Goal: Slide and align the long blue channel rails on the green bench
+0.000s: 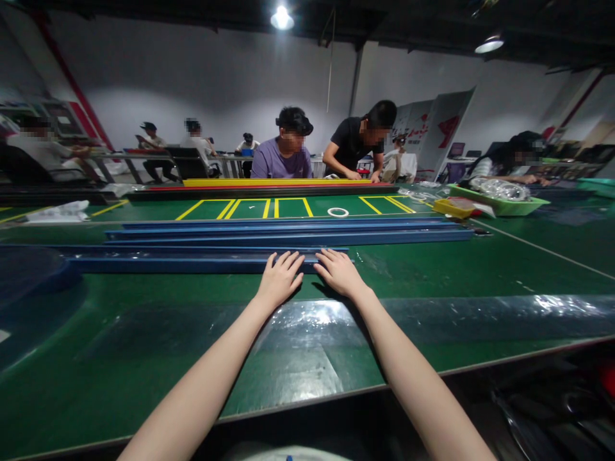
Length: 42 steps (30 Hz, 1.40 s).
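A long blue channel strip (192, 264) lies across the green table (432, 269). Near its right end, my left hand (281, 276) rests on it, palm down with fingers spread. Just to the right, my right hand (337, 271) lies flat at the strip's end, its fingers also apart. Neither hand is wrapped round anything. Behind this strip, more blue strips (288, 235) lie side by side. Under my forearms a sheet of clear plastic film (307, 320) spreads over the table and shines in the light.
Yellow tape lines (269, 208) and a white ring (337, 212) are farther back, before yellow, red and black strips (269, 184). A green tray (500, 200) holds clear wrapped material. Two people (283, 153) work across the table. At left sits a dark blue round object (33, 282).
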{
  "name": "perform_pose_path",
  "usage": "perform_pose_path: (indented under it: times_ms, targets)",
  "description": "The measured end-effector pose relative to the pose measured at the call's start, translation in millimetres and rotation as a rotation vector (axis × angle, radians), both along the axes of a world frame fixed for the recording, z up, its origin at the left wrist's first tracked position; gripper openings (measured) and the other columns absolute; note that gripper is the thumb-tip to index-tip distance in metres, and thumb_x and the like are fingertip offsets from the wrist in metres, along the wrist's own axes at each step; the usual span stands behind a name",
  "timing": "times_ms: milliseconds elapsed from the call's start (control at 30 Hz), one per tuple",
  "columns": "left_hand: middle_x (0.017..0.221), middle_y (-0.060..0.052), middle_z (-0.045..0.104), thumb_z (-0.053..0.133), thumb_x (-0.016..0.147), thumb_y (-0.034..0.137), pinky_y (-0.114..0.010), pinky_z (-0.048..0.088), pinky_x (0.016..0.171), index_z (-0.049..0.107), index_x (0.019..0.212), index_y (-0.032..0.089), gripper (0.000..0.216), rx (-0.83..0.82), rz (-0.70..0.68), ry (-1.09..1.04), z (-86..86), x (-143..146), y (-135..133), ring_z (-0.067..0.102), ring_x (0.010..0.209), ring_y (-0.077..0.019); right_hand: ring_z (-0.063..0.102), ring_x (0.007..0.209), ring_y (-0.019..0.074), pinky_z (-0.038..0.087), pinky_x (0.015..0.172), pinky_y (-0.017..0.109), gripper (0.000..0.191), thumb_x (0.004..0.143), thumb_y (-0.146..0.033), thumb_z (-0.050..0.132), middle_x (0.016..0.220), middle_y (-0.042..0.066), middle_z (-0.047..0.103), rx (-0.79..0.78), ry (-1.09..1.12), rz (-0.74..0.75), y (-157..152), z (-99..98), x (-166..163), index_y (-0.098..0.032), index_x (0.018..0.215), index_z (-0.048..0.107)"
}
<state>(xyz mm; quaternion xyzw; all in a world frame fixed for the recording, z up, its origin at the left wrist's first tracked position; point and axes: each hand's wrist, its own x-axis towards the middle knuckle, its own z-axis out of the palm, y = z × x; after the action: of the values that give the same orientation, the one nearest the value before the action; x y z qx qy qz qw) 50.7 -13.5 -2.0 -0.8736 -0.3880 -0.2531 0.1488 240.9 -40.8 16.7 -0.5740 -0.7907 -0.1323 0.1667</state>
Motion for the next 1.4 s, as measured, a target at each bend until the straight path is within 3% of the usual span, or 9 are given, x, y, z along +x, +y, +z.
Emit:
perform_pose_path:
  times_ms: [167, 300, 367, 533, 733, 1033, 1167, 1400]
  targets:
    - [0.128, -0.008, 0.055, 0.041, 0.089, 0.031, -0.047, 0.028, 0.103, 0.053, 0.123, 0.024, 0.037, -0.037, 0.032, -0.008, 1.3, 1.1, -0.6, 0.046, 0.119, -0.0248, 0.048, 0.117, 0.0211, 0.03, 0.096, 0.035, 0.042, 0.093, -0.039, 0.029, 0.126, 0.009, 0.056, 0.046, 0.018, -0.123, -0.7, 5.2, 6.0, -0.017, 0.115, 0.057]
    - [0.125, -0.008, 0.057, 0.042, 0.087, 0.029, -0.048, 0.028, 0.102, 0.056, 0.117, 0.023, 0.034, -0.044, 0.083, -0.042, 1.9, 1.2, -0.5, 0.048, 0.117, -0.0251, 0.056, 0.098, 0.0229, 0.034, 0.084, 0.035, 0.044, 0.094, -0.038, 0.025, 0.103, 0.011, 0.066, 0.067, 0.038, -0.345, -2.5, 11.8, 13.6, -0.017, 0.094, 0.064]
    - [0.124, -0.009, 0.057, 0.042, 0.087, 0.027, -0.048, 0.027, 0.102, 0.057, 0.115, 0.022, 0.033, -0.039, 0.102, -0.056, 1.7, 1.2, -0.4, 0.048, 0.116, -0.0255, 0.057, 0.093, 0.0236, 0.036, 0.079, 0.035, 0.045, 0.094, -0.038, 0.025, 0.097, 0.011, 0.067, 0.038, 0.026, -0.384, -3.1, 13.4, 14.0, -0.016, 0.089, 0.064]
    - [0.129, -0.01, 0.052, 0.042, 0.086, 0.025, -0.046, 0.027, 0.103, 0.052, 0.123, 0.019, 0.039, -0.021, 0.078, -0.039, 2.4, -0.3, -1.1, 0.045, 0.12, -0.025, 0.055, 0.096, 0.0231, 0.036, 0.08, 0.033, 0.043, 0.093, -0.039, 0.028, 0.1, 0.011, 0.066, -0.015, -0.008, -0.239, -3.1, 11.1, 5.3, -0.016, 0.096, 0.064]
    - [0.13, -0.007, 0.053, 0.041, 0.087, 0.025, -0.046, 0.028, 0.102, 0.05, 0.126, 0.023, 0.039, -0.036, 0.006, 0.016, 1.7, -0.4, -0.7, 0.045, 0.12, -0.0243, 0.049, 0.112, 0.0218, 0.034, 0.09, 0.033, 0.04, 0.093, -0.04, 0.032, 0.124, 0.009, 0.057, -0.013, 0.0, -0.04, -2.0, 5.3, -0.4, -0.017, 0.112, 0.059]
    - [0.114, -0.009, 0.062, 0.045, 0.085, 0.023, -0.048, 0.029, 0.1, 0.06, 0.11, 0.02, 0.029, 0.01, 0.136, -0.081, 5.0, 0.0, -1.1, 0.054, 0.107, -0.0252, 0.054, 0.098, 0.0223, 0.035, 0.084, 0.034, 0.042, 0.094, -0.038, 0.027, 0.105, 0.01, 0.065, 0.041, 0.021, -0.287, -2.4, 8.7, 12.6, -0.016, 0.095, 0.063]
    - [0.117, -0.01, 0.06, 0.045, 0.084, 0.022, -0.047, 0.029, 0.101, 0.058, 0.113, 0.018, 0.032, 0.033, 0.118, -0.088, 5.6, -0.4, -1.8, 0.052, 0.11, -0.025, 0.052, 0.103, 0.023, 0.036, 0.085, 0.035, 0.043, 0.094, -0.041, 0.028, 0.112, 0.011, 0.062, 0.024, 0.005, -0.211, 0.1, 4.7, 7.8, -0.016, 0.1, 0.062]
    - [0.129, -0.008, 0.054, 0.045, 0.084, 0.019, -0.045, 0.029, 0.101, 0.05, 0.125, 0.021, 0.04, 0.023, -0.036, 0.002, 0.9, 2.0, -0.9, 0.046, 0.119, -0.024, 0.049, 0.113, 0.024, 0.037, 0.091, 0.037, 0.044, 0.093, -0.04, 0.03, 0.124, 0.011, 0.056, 0.069, 0.02, -0.043, 2.6, -3.1, -0.6, -0.015, 0.115, 0.058]
